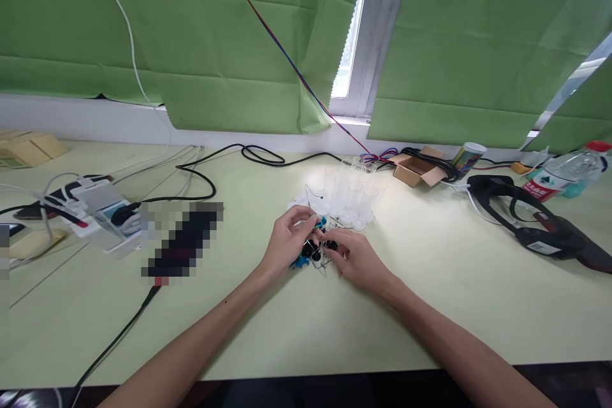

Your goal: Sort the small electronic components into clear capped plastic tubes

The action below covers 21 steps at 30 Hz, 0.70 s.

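Note:
My left hand (291, 234) is closed in a pinch, and a thin bent metal wire (309, 203) sticks up from between its thumb and fingers. Under both hands lies a small pile of parts: black round pieces (316, 255), blue pieces (301, 262) and thin metal wires (319, 269). My right hand (354, 256) reaches into the pile's right side, fingers curled together at the wires; what lies between its fingertips is hidden. Just behind the hands stand several clear plastic tubes (354, 194), with small round whitish caps (358, 223) around their bases.
An open cardboard box (415, 169) and a printed canister (466, 160) stand at the back right. Farther right are a black headset-like device (530, 229) and a plastic bottle (564, 172). A pixelated dark object (184, 245), cables (213, 185) and a white power strip (108, 213) occupy the left.

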Tool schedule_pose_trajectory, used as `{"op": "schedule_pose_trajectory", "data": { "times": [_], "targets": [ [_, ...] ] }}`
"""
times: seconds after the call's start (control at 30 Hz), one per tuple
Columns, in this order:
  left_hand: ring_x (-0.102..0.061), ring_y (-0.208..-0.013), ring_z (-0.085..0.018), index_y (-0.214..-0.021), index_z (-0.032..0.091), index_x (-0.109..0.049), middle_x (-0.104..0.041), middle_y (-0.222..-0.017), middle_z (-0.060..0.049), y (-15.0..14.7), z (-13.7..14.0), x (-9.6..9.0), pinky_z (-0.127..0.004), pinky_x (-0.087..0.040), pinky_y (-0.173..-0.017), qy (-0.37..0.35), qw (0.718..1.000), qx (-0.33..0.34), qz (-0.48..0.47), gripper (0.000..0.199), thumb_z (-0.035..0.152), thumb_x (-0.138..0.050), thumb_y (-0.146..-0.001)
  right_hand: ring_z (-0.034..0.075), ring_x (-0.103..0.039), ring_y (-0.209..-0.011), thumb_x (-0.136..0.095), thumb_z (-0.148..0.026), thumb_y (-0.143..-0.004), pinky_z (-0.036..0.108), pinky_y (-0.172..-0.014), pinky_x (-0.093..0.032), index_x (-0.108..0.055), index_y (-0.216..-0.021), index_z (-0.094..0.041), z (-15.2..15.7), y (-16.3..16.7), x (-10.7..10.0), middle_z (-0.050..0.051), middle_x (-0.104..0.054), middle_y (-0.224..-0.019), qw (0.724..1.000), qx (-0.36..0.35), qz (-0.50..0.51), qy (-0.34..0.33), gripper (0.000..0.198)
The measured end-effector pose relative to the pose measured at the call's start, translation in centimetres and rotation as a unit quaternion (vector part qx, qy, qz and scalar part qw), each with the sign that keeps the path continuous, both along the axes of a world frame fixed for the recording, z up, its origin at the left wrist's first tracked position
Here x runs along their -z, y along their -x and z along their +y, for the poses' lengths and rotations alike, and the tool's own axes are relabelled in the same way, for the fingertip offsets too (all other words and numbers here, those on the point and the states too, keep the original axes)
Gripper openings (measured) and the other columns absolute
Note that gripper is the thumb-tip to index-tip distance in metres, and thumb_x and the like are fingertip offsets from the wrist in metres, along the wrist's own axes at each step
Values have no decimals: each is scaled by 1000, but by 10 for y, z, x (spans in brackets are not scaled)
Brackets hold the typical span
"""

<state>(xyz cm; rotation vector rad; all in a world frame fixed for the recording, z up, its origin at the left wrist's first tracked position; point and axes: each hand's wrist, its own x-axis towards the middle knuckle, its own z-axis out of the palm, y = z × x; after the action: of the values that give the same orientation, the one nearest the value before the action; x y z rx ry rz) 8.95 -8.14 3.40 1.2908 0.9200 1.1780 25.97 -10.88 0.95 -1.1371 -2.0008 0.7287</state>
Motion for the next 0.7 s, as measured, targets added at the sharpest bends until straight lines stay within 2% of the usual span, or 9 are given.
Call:
{"op": "schedule_pose_trajectory", "data": {
  "times": [0.13,0.3,0.47,0.7],
  "targets": [
    [-61,-64,-12,-88,19,-58,-58,-88,-1,0,0,0,-27,-51,-60,-7,1000,-5,0,23,40,-67,-83,13,-55,-65,-56,-8,-88,26,-61,-46,-67,-111,-23,1,-1,3,4,-69,-100,999,-16,-23,-20,30],
    [-57,-58,-11,-89,19,-60,-61,-84,-2,1,-1,-2,-24,-45,-52,15,999,-17,25,26,41,-70,-81,16,-61,-79,-52,-6,-90,26,-66,-47,-69,-107,-21,4,-2,5,6,-69,-101,999,-7,-27,-33,29],
    [-52,-50,-10,-91,19,-62,-62,-73,0,1,-1,-1,-25,-42,-51,24,999,-19,33,27,42,-70,-79,17,-62,-79,-55,-7,-89,28,-68,-47,-69,-105,-22,5,-2,5,5,-70,-100,999,11,-30,-43,26],
    [-51,-48,-10,-91,19,-64,-63,-71,-1,2,-2,-1,-25,-41,-50,26,999,-22,35,31,46,-71,-78,17,-61,-80,-53,-3,-86,28,-67,-47,-68,-100,-22,6,-5,4,5,-70,-101,998,-6,-17,-56,28]
  ]
}}
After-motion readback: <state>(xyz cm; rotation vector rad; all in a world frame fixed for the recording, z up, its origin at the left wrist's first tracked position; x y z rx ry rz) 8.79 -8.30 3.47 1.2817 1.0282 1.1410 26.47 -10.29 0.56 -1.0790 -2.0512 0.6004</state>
